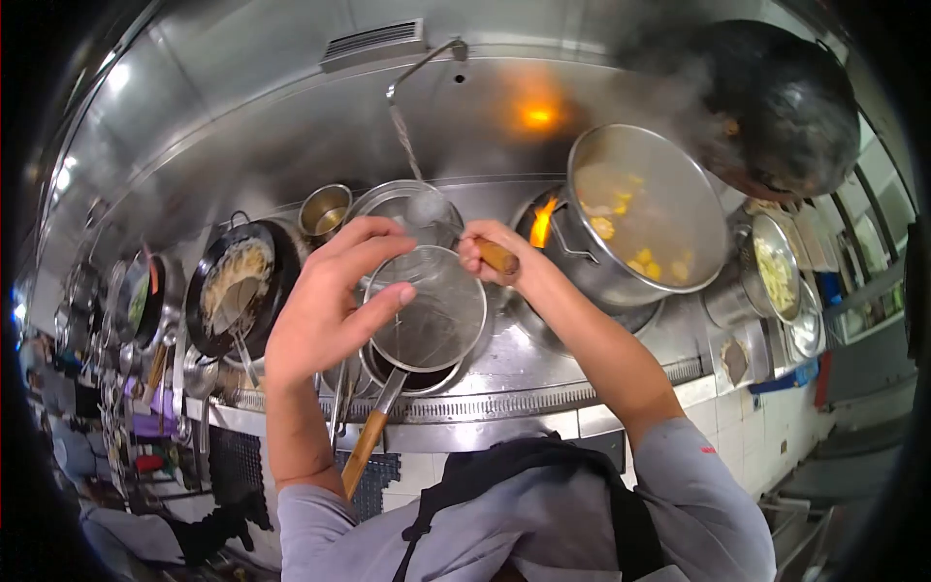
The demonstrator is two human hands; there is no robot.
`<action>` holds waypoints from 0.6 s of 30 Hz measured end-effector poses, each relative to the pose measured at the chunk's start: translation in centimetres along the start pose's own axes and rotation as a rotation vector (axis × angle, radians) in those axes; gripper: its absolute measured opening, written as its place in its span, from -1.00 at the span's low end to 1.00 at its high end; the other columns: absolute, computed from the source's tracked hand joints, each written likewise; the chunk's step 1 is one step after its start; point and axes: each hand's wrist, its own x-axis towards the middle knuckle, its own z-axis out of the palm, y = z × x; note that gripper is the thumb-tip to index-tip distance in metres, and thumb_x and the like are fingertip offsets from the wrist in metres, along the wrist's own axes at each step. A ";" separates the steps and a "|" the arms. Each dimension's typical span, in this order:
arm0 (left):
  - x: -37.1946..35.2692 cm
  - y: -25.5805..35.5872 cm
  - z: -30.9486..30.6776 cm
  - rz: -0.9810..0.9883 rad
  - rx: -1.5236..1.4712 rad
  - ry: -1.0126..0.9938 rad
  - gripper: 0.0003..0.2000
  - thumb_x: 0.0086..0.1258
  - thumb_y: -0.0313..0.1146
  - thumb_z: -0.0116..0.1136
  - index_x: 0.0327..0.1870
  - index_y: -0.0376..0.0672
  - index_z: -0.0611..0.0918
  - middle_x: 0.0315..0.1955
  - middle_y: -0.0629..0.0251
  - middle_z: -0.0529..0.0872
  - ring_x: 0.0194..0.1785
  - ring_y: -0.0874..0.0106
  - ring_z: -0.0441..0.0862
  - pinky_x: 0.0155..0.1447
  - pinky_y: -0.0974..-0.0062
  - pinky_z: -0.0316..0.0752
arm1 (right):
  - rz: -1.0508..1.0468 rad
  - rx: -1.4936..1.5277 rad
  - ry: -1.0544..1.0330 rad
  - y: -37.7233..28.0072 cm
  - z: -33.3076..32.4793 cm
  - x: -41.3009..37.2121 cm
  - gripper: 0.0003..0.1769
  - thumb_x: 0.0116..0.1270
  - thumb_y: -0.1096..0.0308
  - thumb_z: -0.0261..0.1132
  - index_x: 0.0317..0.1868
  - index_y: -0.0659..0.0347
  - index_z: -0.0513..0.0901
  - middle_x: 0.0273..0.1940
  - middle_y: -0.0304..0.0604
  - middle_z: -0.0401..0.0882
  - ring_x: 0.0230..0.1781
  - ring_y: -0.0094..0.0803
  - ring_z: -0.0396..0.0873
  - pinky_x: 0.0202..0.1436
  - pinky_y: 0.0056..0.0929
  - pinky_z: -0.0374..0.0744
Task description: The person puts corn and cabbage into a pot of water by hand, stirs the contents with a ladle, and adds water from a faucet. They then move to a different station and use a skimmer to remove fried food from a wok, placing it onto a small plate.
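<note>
My right hand (493, 250) is closed round the wooden handle of a ladle (427, 209), whose bowl lies under a stream of water from the wall tap (427, 63). My left hand (330, 306) is held up with its fingers apart, over the left rim of a fine-mesh strainer (429, 315), and holds nothing. The strainer rests over a pot with dark contents (417, 378), its wooden handle pointing down toward me. Behind the ladle stands a wide metal basin (373, 202).
A large steaming stockpot (582, 242) with yellow pieces stands on a flaming burner at right. To the left are a wok of brownish food (233, 276) and a small metal pot (325, 209). A blackened wok (786, 107) rises at the upper right, above a pan of pale chopped food (774, 276).
</note>
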 end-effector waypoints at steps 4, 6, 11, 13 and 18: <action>-0.4 -0.3 -0.6 -0.026 0.000 0.029 -0.66 0.24 -0.40 0.36 0.02 -0.34 0.66 0.01 0.01 0.64 0.03 0.06 0.65 0.10 0.28 0.54 | -0.033 -0.078 0.096 0.1 1.3 -0.7 -0.76 0.27 0.41 0.15 -0.57 0.08 0.37 -0.60 -0.35 0.38 -0.64 -0.52 0.35 -0.56 -0.57 0.41; -0.5 -0.6 -1.0 -0.002 0.047 0.043 -0.66 0.24 -0.39 0.36 0.01 -0.34 0.66 0.01 0.01 0.64 0.02 0.05 0.65 0.10 0.28 0.54 | -0.019 -0.057 0.102 0.0 1.2 -0.7 -0.78 0.27 0.44 0.14 -0.55 0.10 0.37 -0.59 -0.32 0.40 -0.64 -0.51 0.35 -0.56 -0.56 0.42; -0.8 -0.6 -1.5 -0.063 0.017 0.016 -0.59 0.25 -0.28 0.37 0.05 -0.36 0.65 0.06 0.01 0.65 0.16 0.11 0.60 0.26 0.27 0.43 | 0.011 -0.033 0.055 0.1 0.3 -0.3 -0.81 0.28 0.44 0.14 -0.51 0.11 0.38 -0.60 -0.29 0.42 -0.63 -0.46 0.40 -0.55 -0.48 0.45; -1.0 -0.6 -1.6 -0.064 0.016 0.019 -0.60 0.25 -0.30 0.37 0.05 -0.36 0.65 0.06 0.01 0.65 0.16 0.11 0.60 0.27 0.27 0.43 | 0.030 0.014 0.063 0.0 0.2 -0.7 -0.80 0.28 0.43 0.15 -0.51 0.11 0.38 -0.59 -0.29 0.43 -0.63 -0.48 0.40 -0.55 -0.50 0.46; -1.0 -0.5 -1.1 -0.091 -0.003 0.018 -0.61 0.25 -0.35 0.37 0.05 -0.36 0.65 0.06 0.02 0.65 0.15 0.12 0.61 0.26 0.28 0.44 | 0.041 0.113 -0.002 -1.7 2.4 -6.6 -0.78 0.35 0.41 0.16 -0.16 0.43 0.42 -0.48 -0.29 0.44 -0.61 -0.58 0.42 -0.58 -0.61 0.45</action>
